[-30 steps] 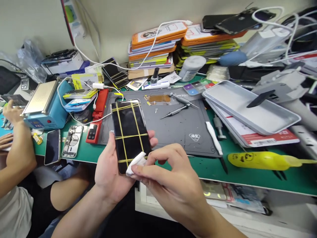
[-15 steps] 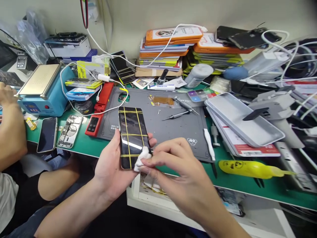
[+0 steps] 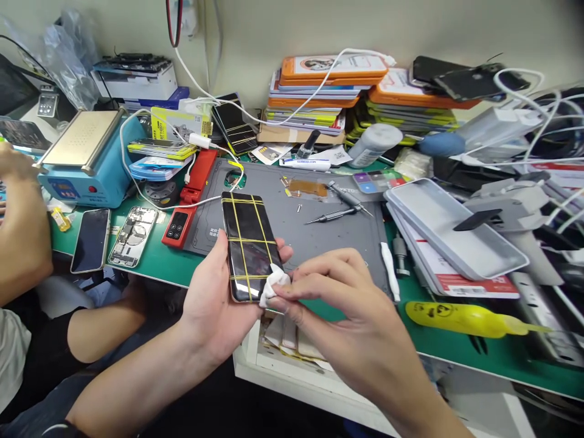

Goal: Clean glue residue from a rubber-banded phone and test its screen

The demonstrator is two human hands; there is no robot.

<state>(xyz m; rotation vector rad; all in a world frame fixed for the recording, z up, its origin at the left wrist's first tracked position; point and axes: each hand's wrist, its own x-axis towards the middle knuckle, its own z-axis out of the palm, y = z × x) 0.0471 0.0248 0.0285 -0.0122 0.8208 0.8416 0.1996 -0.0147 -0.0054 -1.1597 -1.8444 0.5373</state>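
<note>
A black smartphone (image 3: 253, 252), screen side up and wrapped with yellow elastic bands, rests in my left hand (image 3: 212, 301). My left fingers curl under it and show at its right edge. Between the thumb and fingers of my right hand (image 3: 347, 304) is a crumpled white tissue (image 3: 274, 285). The tissue touches the phone's lower right corner. Behind the phone lies a grey work mat (image 3: 292, 234) with a precision screwdriver (image 3: 331, 216) and a pair of tweezers or a second thin tool across it.
A blue heating machine (image 3: 93, 167) stands left, near two phones, one opened (image 3: 134, 236). A red device (image 3: 177, 226) borders the mat. At right are a clear tray (image 3: 456, 225) and a yellow bottle (image 3: 456, 319). A drawer (image 3: 310, 389) is open below. Another person's arm (image 3: 22, 231) is far left.
The view has shifted slightly, so the bench things appear further right. My right hand keeps the tissue at the phone's lower right corner. The phone is tilted a little differently.
</note>
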